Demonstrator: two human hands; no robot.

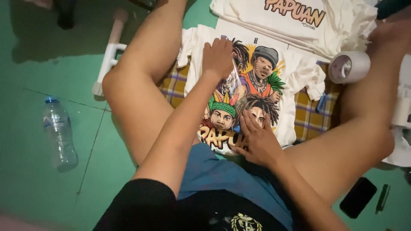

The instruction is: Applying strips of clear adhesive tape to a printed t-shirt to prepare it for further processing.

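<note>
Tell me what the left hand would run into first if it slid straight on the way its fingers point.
The left hand lies on the printed white shirt, fingers pointing away from the body. Straight on, it would likely meet the stack of folded white shirts beyond, though depth is hard to judge.

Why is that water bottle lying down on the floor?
The clear plastic bottle lies on its side on the green floor, off to the left of the cream shirt. Both hands, left and right, are on the shirt's print.
</note>
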